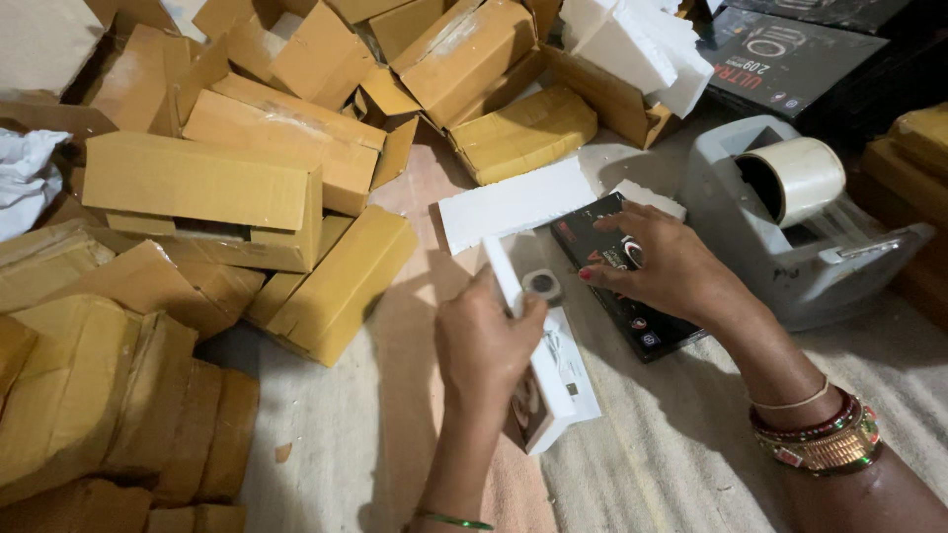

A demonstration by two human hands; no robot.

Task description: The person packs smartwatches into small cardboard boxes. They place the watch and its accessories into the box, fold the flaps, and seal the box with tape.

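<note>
Left hand [484, 341] grips a white box [548, 390]; right hand [667, 266] presses flat on the black box [622, 281] beside it, which may slide.

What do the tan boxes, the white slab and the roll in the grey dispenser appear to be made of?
Tan boxes: matt corrugated cardboard, judging by folded flaps and raw edges. White slab: probably foam, with its grainy, crumbly edge. Roll: seemingly glossy plastic tape, slightly translucent, in a grey plastic-looking dispenser.

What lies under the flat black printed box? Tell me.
Under the flat black printed box lies pale woven cloth; the right hand rests on top. Whatever lies beneath its middle is covered.
</note>
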